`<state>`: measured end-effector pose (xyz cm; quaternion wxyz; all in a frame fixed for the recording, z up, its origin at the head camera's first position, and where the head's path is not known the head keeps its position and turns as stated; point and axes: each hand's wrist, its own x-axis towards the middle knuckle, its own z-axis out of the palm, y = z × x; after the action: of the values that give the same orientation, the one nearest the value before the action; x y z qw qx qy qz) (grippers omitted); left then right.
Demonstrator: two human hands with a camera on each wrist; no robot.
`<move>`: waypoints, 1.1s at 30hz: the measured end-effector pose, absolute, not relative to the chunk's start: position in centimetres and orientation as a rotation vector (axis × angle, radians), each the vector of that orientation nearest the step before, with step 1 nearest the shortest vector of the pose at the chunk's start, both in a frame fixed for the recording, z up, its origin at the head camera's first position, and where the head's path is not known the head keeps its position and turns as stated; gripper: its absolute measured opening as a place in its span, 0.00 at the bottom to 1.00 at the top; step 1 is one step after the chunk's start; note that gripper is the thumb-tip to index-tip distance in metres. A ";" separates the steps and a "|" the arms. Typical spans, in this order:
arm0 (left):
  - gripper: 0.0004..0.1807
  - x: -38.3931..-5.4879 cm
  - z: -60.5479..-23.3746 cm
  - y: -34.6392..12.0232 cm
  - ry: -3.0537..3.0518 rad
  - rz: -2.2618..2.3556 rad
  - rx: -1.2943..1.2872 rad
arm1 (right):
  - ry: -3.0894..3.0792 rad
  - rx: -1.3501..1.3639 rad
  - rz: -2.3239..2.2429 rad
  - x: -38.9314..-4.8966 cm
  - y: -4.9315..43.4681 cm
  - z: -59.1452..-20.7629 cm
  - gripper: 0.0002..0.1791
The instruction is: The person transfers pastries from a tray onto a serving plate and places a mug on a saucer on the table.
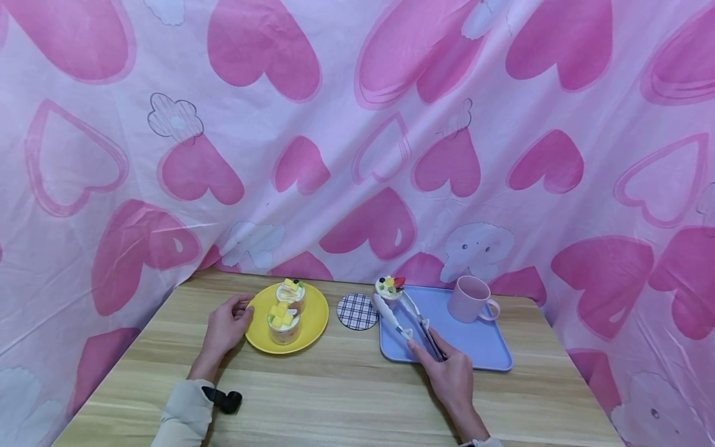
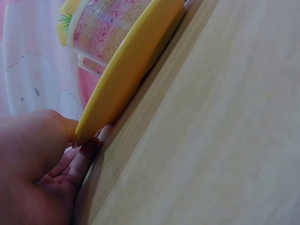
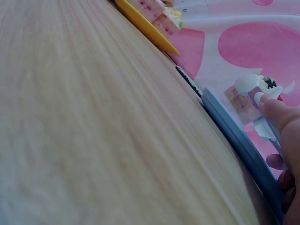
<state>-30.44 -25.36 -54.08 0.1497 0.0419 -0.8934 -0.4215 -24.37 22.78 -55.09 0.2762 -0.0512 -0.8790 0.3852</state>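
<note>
A: Yellow round plastic plate (image 1: 315, 323) on the light wood-grain tabletop (image 1: 346, 391), left of centre. Two clear layered dessert cups (image 1: 286, 313) with yellow fruit on top stand on it, one behind the other.

B: Left hand?

A: Left hand (image 1: 226, 329) rests at the plate's left rim. In the left wrist view the thumb sits on top of the rim and the fingers (image 2: 79, 164) curl under the edge, so it grips the plate. Plate is flat on the tabletop in the head view.

B: Right hand?

A: Right hand (image 1: 449, 372) holds white-tipped metal tongs (image 1: 404, 316), fingers closed round the handle end. The tong tips sit either side of a third clear dessert cup (image 1: 390, 290) with white cream, a red berry and dark berries on top. Can't tell if the tips squeeze it or only touch it.

B: Where's that cup?

A: Back left corner of the light blue rectangular plastic tray (image 1: 480, 347), right of centre on the tabletop. Whether it rests on the tray or is lifted off it, can't tell.

B: Anything else?

A: Pink ceramic mug (image 1: 472, 299) at the tray's back right, handle to the right. Round black-and-white checked coaster (image 1: 357, 311) between plate and tray, just beside the tray. Pink heart-print cloth (image 1: 357, 136) hangs behind and at both sides. Cream sleeve (image 1: 184, 413) and a black strap piece (image 1: 226, 400) at the left wrist.
</note>
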 end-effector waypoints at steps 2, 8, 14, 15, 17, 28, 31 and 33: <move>0.17 -30.4 -54.1 -25.4 -2.566 -1.214 0.112 | -2.363 -0.139 1.037 -24.4 22.7 -55.1 0.40; 0.18 -30.4 -54.0 -25.3 -2.573 -1.218 0.110 | -2.360 -0.124 1.045 -24.2 22.4 -55.1 0.39; 0.18 -30.4 -54.0 -25.4 -2.572 -1.212 0.108 | -2.344 -0.099 1.057 -24.0 22.1 -55.1 0.38; 0.18 -30.4 -54.1 -25.4 -2.572 -1.209 0.107 | -2.340 -0.094 1.060 -24.0 22.1 -55.1 0.38; 0.18 -30.4 -54.1 -25.4 -2.572 -1.207 0.110 | -2.337 -0.088 1.061 -24.0 22.0 -55.2 0.38; 0.18 -30.4 -54.1 -25.4 -2.571 -1.217 0.127 | -2.329 -0.045 1.123 -24.1 21.4 -55.3 0.37; 0.18 -30.4 -54.1 -25.4 -2.573 -1.215 0.122 | -2.333 -0.034 1.136 -24.1 21.2 -55.3 0.36; 0.18 -30.5 -54.1 -25.4 -2.573 -1.216 0.121 | -2.332 -0.027 1.153 -24.0 21.1 -55.2 0.36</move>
<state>-30.49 -25.41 -54.06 0.1460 0.0420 -0.8937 -0.4222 -24.02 21.07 -55.21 0.2666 -0.0099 -0.8639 0.4271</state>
